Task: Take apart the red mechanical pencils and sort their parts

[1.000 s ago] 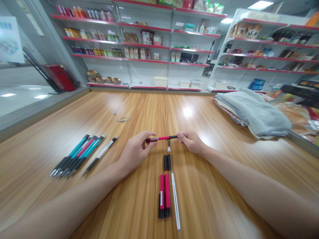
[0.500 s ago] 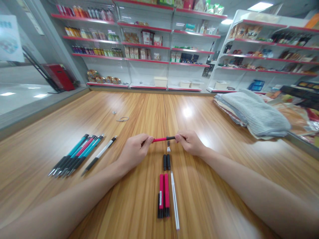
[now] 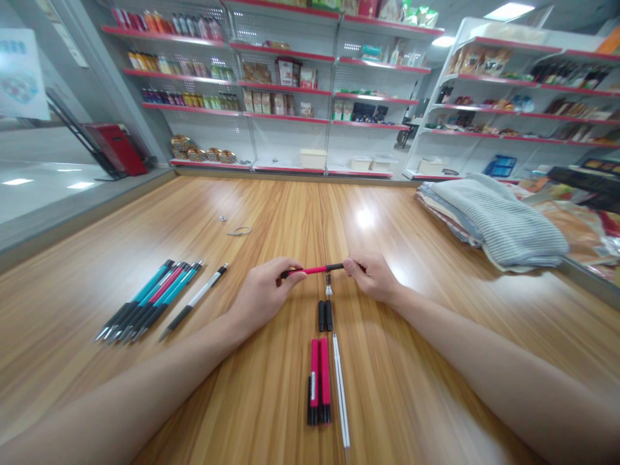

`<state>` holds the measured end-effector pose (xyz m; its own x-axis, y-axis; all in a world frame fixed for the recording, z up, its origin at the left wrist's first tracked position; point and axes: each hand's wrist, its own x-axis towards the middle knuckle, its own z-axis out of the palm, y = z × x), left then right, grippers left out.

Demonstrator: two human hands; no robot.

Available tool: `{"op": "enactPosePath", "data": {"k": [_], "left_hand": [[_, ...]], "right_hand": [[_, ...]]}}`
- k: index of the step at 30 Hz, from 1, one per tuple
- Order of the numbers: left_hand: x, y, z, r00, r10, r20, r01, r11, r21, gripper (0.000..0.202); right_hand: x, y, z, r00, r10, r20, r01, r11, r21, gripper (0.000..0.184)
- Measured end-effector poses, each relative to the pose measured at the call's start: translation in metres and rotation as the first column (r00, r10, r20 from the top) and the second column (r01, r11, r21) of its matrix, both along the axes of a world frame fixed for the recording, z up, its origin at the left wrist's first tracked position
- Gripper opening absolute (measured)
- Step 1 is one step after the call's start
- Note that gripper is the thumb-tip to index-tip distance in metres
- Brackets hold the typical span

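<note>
One red-and-black pen is held crosswise in the air above the wooden table, its red barrel to the left and its black end to the right, tilted slightly upward to the right. The left hand is closed on the red end, and the right hand pinches the black end. Both are clamped on the pen, with the exposed barrel between them.

Just below the pen, a line of parts runs toward the person: a small white-and-black pen part, two short black pen sections side by side, two red-and-black pens side by side, and two thin white tubes just beside those.

Left of the left hand lie a fanned group of teal-and-black pens, one pink among them, and a white-and-black pen just beside them. A thin loop and a tiny metal bit lie farther up the table. To the right sits folded grey striped fabric, and red-edged store shelves line the far wall.
</note>
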<state>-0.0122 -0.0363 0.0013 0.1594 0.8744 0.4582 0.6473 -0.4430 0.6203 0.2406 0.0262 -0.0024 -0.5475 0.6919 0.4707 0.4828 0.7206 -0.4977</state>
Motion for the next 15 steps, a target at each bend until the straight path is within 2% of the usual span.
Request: {"op": "enactPosePath", "data": {"k": [9,12,15], "left_hand": [[-0.0043,0.0046,-0.0021,0.992,0.124,-0.031,-0.126,0.991,-0.054,0.037],[-0.0058,0.0065,-0.004,0.983,0.182,0.029,-0.18,0.981,-0.072,0.038],[-0.0086,0.0098,-0.0068,0.963,0.22,0.155,-0.206,0.973,-0.106,0.041]], "right_hand": [[-0.0022,-0.0009,0.0031,1.0,-0.005,-0.03,0.006,1.0,0.01,0.034],[-0.0034,0.0014,0.0023,0.996,-0.075,-0.057,0.076,0.997,0.011,0.03],[-0.0033,0.006,-0.0015,0.984,-0.156,-0.087,0.158,0.987,0.015,0.028]]}}
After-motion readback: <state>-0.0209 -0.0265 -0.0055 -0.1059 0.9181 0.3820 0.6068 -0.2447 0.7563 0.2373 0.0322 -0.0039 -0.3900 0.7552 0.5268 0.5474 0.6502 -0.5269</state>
